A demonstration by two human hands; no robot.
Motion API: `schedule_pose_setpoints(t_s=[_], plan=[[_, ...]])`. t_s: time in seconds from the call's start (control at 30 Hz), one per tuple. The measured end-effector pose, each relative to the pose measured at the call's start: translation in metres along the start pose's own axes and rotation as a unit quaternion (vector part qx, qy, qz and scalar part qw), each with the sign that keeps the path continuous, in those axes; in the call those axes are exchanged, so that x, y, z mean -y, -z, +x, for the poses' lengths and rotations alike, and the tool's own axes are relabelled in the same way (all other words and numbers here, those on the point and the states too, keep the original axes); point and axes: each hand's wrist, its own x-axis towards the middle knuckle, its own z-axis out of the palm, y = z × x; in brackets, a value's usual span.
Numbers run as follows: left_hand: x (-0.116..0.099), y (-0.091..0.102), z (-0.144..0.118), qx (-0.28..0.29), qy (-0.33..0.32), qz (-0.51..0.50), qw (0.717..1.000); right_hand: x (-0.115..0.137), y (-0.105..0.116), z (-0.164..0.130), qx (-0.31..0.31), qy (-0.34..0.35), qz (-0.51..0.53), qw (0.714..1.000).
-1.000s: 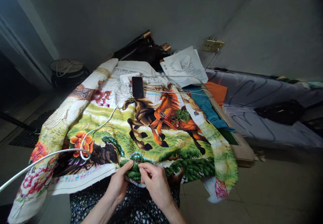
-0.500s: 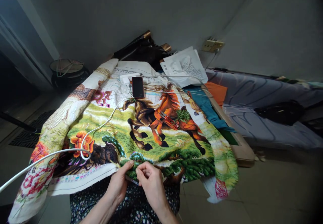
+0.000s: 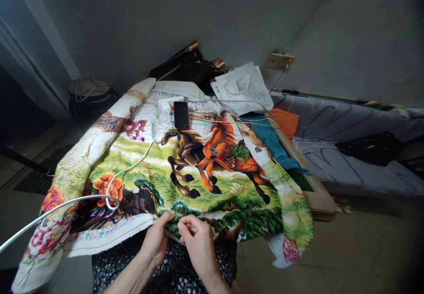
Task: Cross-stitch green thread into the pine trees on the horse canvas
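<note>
A large cross-stitch cloth (image 3: 212, 197) with horses and flowers is spread before me, its near edge over a lap in dark flowered fabric. My left hand (image 3: 158, 236) grips that near edge, thumb on top and fingers underneath. Close to its right, my right hand (image 3: 198, 239) is closed in a pinch just over the dark green stitching. Whatever its fingertips hold is too small to make out. Small scissors (image 3: 217, 153) and a tangle of green thread (image 3: 241, 152) lie on the orange horse.
A phone (image 3: 181, 115) rests on the cloth beside a white power strip (image 3: 170, 102). A white cable (image 3: 137, 160) loops across the left side. Behind are a white paper bag (image 3: 238, 88) and a black bag (image 3: 185, 69). A wall socket (image 3: 280, 60) is at the back.
Almost nothing differs. My right hand's fingertips have shifted very slightly to the left, while my left hand keeps its grip on the cloth.
</note>
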Motion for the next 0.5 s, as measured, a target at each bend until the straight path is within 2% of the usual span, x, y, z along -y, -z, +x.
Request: schedule_pose_setpoints(t_s=[0.27,0.4,0.5], plan=[[-0.0019,-0.0011,-0.0009,0.006,0.012,-0.002,1.000,-0.0003,-0.0029,0.0006,-0.016,0.013,-0.011,1.000],[-0.0006,-0.0001,-0.0002,0.004,0.013,-0.010,1.000,0.0023,-0.0060,0.0029,-0.025,-0.010,0.015,1.000],[0.0016,0.0028,0.0005,0.023,0.012,-0.012,1.000,0.0041,-0.0074,0.0057,-0.035,-0.034,0.050,0.998]])
